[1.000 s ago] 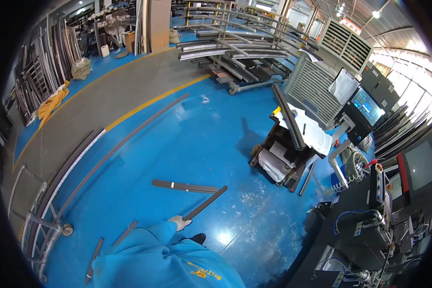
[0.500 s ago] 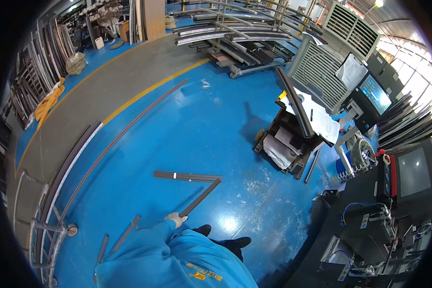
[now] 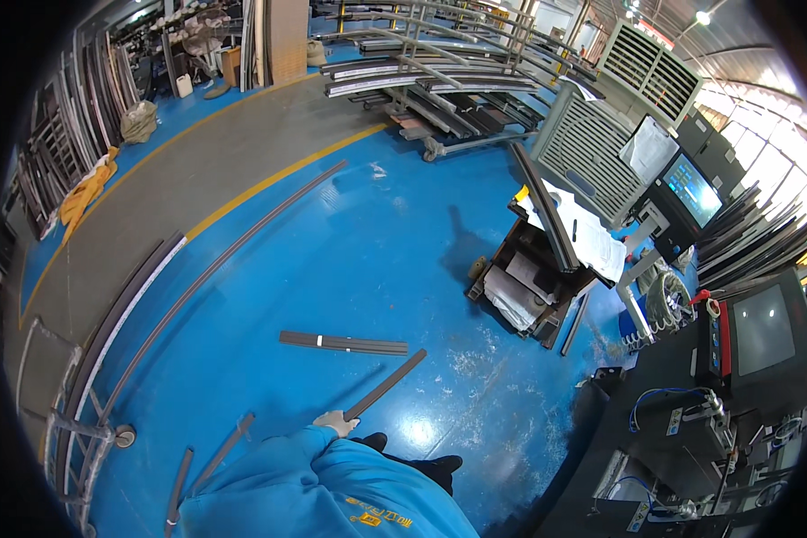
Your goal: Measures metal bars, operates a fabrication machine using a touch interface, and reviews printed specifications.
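My left hand [image 3: 335, 422], in a pale glove, is closed around one end of a dark grey profile bar [image 3: 386, 386]. The bar slants away up and to the right, and its shadow falls on the floor to its left. Beyond it, several similar short bars lie side by side as a bundle [image 3: 359, 345] with a small white label; in the picture the held bar's far end appears just right of that bundle. Two more short bars, one dark bar [image 3: 179, 484] and one brownish bar [image 3: 224, 453], show left of my sleeve. My right hand is out of view.
A long thin bar [image 3: 224, 260] crosses the blue floor at left, beside a wheeled metal rack [image 3: 81, 426] carrying long profiles. A cart [image 3: 547, 260] with papers stands ahead right. Dark machinery [image 3: 672, 439] fills the right side. A loaded profile rack [image 3: 430, 81] stands at the back.
The held bar's far end has moved right, away from the floor bundle it overlapped in the picture. My gloved hand has shifted slightly lower in view, and the whole view has turned a little.
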Demonstrator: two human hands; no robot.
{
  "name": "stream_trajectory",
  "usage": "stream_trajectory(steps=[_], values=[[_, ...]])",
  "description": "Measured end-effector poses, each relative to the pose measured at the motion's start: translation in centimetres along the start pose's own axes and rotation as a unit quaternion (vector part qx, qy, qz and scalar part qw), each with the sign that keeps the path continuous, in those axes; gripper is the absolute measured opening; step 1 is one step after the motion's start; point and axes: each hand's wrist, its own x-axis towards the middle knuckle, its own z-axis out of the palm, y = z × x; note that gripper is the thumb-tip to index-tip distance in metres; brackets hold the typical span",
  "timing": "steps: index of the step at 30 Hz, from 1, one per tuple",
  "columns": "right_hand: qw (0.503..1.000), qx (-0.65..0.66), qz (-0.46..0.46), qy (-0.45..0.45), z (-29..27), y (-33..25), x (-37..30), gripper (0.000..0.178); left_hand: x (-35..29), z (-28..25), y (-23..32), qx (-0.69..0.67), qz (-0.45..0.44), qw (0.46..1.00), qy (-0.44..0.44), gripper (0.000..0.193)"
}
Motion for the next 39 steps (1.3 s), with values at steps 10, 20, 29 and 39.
stream_trajectory(steps=[10,20,29,39], values=[[0.979,0.108,-0.101,0.138,5.0,2.4,1.5,0.078,2.2,2.5,-2.2,0.033,0.025,0.998,0.047,0.073],[1.0,-0.004,0.014,-0.007,2.9,1.4,1.1,0.078,2.9,3.2,-2.9,0.011,0.008,1.0,0.019,0.075],[0.839,0.347,-0.266,0.326,6.9,2.6,3.2,0.077,3.4,3.8,-2.9,0.014,0.002,0.999,0.03,0.066],[0.895,0.234,-0.256,0.282,3.4,-1.2,3.3,0.072,0.9,1.8,-2.0,-0.005,0.001,1.0,-0.013,0.075]])
